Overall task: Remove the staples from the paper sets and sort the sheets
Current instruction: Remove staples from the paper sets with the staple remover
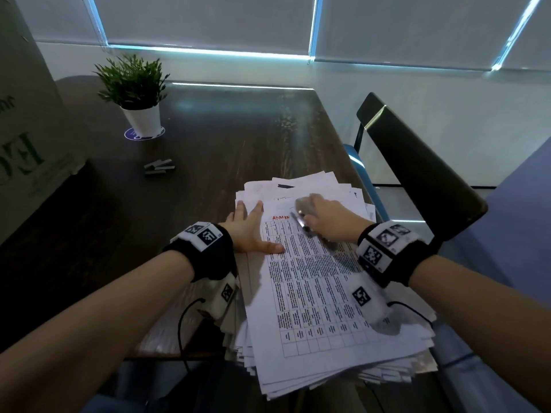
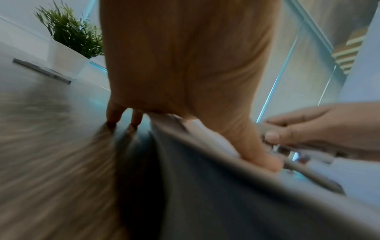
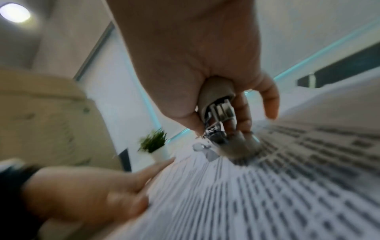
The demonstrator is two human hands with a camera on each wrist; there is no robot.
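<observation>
A thick, uneven stack of printed sheets (image 1: 313, 293) lies at the table's near right edge, topped by a page with a table and red handwriting. My left hand (image 1: 256, 231) lies flat on the top page's upper left corner, fingers spread and thumb on the sheet. My right hand (image 1: 310, 216) grips a small grey staple remover (image 1: 302, 208) with metal parts, blurred, near the top of that page. In the right wrist view the staple remover (image 3: 218, 105) sits in the curled fingers just above the printed page (image 3: 267, 194), with the left hand (image 3: 92, 194) beside it. I cannot make out a staple.
On the dark wooden table (image 1: 208, 138) stand a potted plant (image 1: 134, 93) at the back left and some loose staple strips (image 1: 159, 167) in front of it. A cardboard box (image 1: 26, 129) fills the left side. A dark chair (image 1: 417, 165) stands right of the stack.
</observation>
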